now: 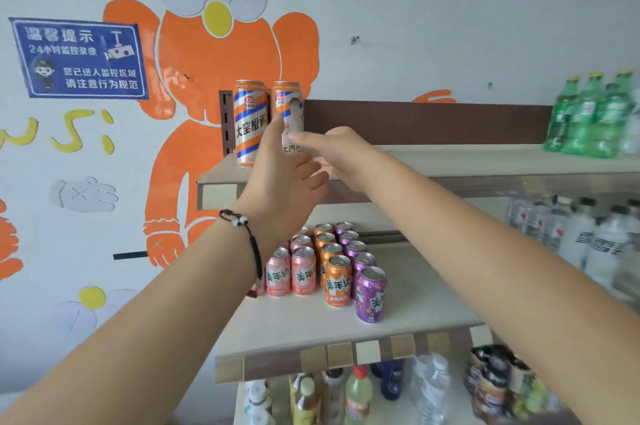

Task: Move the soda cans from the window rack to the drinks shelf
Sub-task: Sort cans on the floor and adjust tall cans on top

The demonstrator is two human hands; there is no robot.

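Two tall cans (250, 123) upright at top shelf (450, 158) left end, placed. Left hand (280, 179) and right hand (343, 154) just before them, fingers loose, gripping nothing, likely steadying.

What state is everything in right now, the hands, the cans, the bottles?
Left hand: open, fingers near the tall cans.
Right hand: open, reaching toward the same cans.
Two tall orange cans: upright on the top shelf.
Small cans: upright in rows, middle shelf.
Green bottles: upright, top shelf right.
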